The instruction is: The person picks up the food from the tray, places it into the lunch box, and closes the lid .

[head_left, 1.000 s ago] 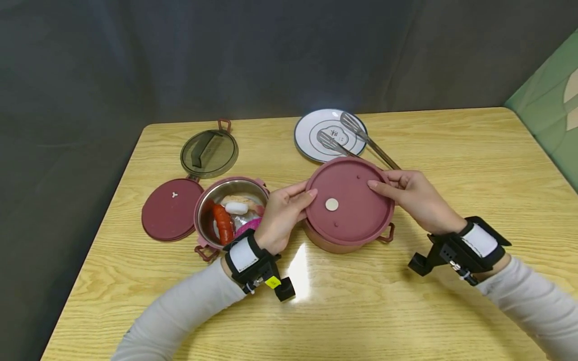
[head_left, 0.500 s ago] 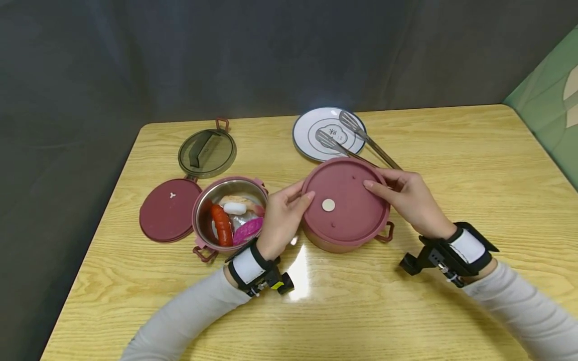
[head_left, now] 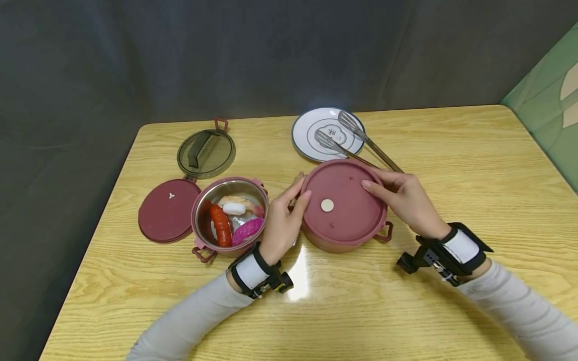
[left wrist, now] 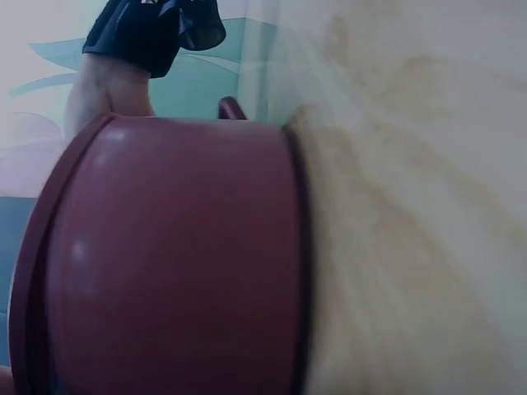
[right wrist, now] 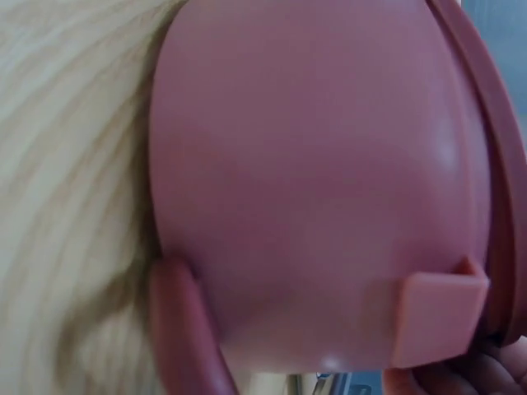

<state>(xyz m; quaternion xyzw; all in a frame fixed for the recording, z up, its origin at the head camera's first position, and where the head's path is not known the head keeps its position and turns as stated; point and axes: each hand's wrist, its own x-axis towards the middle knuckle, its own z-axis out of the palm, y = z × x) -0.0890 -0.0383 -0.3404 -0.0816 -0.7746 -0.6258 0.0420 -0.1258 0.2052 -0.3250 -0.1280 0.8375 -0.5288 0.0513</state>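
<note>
A dark pink lid [head_left: 349, 200] with a cream round button lies over the pink pot [head_left: 329, 245] at mid-table. My left hand [head_left: 282, 225] holds its left edge, thumb on top. At the right edge my right hand [head_left: 406, 200] pinches the lid, thumb above and fingers at the rim. In the left wrist view the lid's rim [left wrist: 31, 288] sits close along the pot wall [left wrist: 181, 255], with a narrow dark line between. The right wrist view has a latch tab [right wrist: 440, 319] beside the rim, and right-hand fingers [right wrist: 486, 374] below it.
Left of my left hand stands a second pot [head_left: 197, 213] holding a red sausage, a white piece and a purple piece. Beyond are a flat maroon lid [head_left: 164, 213] and a see-through lid [head_left: 217, 155]. Two slotted utensils [head_left: 361, 133] rest on a white plate [head_left: 307, 130] behind.
The lid has shifted slightly left and settled lower over the pot, both hands moving with it. My left wrist has turned, so more of the second pot's contents show.
</note>
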